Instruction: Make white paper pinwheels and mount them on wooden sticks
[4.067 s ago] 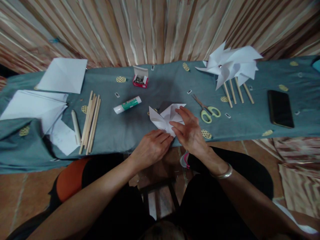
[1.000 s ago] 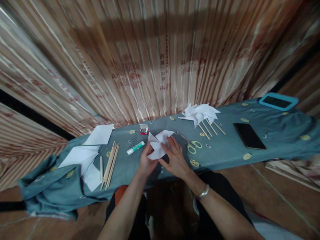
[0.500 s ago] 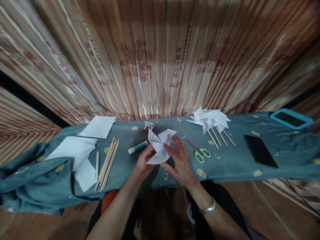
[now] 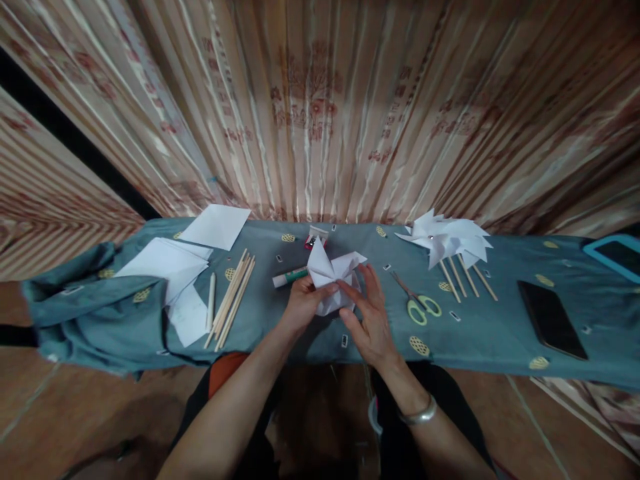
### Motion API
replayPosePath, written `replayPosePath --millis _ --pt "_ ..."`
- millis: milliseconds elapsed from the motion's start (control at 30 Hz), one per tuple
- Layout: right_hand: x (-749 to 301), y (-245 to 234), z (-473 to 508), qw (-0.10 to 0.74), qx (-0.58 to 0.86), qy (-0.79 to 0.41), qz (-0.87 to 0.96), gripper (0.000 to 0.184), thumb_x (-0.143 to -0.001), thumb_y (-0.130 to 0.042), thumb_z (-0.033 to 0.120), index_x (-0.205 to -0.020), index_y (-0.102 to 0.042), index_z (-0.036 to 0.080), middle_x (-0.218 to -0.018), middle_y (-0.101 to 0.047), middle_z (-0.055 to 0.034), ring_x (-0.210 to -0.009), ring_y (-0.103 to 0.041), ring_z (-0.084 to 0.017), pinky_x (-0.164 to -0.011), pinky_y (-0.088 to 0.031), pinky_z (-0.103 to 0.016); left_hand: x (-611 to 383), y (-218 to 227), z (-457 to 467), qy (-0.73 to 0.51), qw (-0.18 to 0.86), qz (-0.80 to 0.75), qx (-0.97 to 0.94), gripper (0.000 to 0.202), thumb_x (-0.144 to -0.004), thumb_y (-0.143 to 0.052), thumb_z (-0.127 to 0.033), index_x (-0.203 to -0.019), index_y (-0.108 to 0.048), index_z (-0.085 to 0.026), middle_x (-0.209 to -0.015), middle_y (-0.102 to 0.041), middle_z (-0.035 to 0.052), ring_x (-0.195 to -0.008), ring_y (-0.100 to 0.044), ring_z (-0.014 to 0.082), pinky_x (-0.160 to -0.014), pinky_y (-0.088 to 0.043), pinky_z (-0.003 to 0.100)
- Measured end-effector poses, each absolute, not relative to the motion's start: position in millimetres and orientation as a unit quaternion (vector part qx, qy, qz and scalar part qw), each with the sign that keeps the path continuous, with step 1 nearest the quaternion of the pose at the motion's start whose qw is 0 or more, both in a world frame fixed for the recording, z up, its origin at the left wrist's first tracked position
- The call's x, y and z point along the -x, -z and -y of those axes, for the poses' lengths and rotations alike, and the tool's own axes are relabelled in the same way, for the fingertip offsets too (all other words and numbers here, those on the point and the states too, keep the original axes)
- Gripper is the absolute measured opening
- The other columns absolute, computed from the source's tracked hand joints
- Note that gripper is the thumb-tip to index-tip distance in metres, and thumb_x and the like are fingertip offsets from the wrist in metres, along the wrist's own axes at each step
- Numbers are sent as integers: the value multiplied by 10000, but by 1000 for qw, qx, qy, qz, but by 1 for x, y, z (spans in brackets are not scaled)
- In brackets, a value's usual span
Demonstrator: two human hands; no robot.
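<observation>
We hold the folded paper (image 4: 333, 277) just right of the glue stick (image 4: 290, 276), lifted a little off the blue cloth (image 4: 280, 337), with its pointed flaps standing up toward the curtain. Our left hand (image 4: 303, 305) is closed narrowly on the paper's near left edge, thumb on top. We judge that this pinch keeps the folds from springing apart. Our right hand (image 4: 371, 321) takes the other side, with its thumb reaching in toward the middle and its fingers fanned loosely along the right flap. It seems to hold the paper rather than just rest on it, though the underside contact is hidden.

The glue stick lies on its side, pointing at the paper, likely left there so either hand can pick it up quickly. A small red box (image 4: 314, 239) sits just beyond and right of it, open. Well left of the glue stick, the wooden sticks (image 4: 233, 299) lie bundled in parallel, and farther left the plain sheets (image 4: 167, 263) are stacked. These look like supplies kept out of the working space.

Right of the glue stick, past our hands, lie the scissors (image 4: 419, 303), handles toward us. Farther right, the finished pinwheels (image 4: 447, 240) are gathered with their sticks fanned out. Farthest right is the dark phone (image 4: 549, 319), flat on the cloth.
</observation>
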State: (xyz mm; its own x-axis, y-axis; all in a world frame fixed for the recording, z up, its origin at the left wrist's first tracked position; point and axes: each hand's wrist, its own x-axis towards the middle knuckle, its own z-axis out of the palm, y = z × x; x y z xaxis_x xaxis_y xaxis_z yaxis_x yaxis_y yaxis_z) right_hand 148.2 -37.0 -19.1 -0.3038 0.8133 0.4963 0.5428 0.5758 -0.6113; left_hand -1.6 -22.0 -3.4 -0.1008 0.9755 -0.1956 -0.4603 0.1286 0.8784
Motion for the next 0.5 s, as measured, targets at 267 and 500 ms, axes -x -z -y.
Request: replayPosePath --millis 267,500 --pt "-153 18 35 455 427 -223 749 514 -956 -359 546 -1173 -692 220 -1557 -336 -70 -1467 -207 -288 -1174 -225 -532 2 8 25 -588 584 -465 -312 268 -496 -864 -299 -665 -729 -141 -650 -700 4 -566 -560 125 -594 -431 251" --pt "-155 14 37 429 435 -201 766 465 -945 -392 516 -1196 -678 250 -1560 -333 -41 -1470 -194 -302 -1168 -234 -554 -5 8 25 -594 586 -476 -278 213 -493 -848 -238 -639 -729 -138 -642 -704 17 -562 -578 139 -621 -453 274"
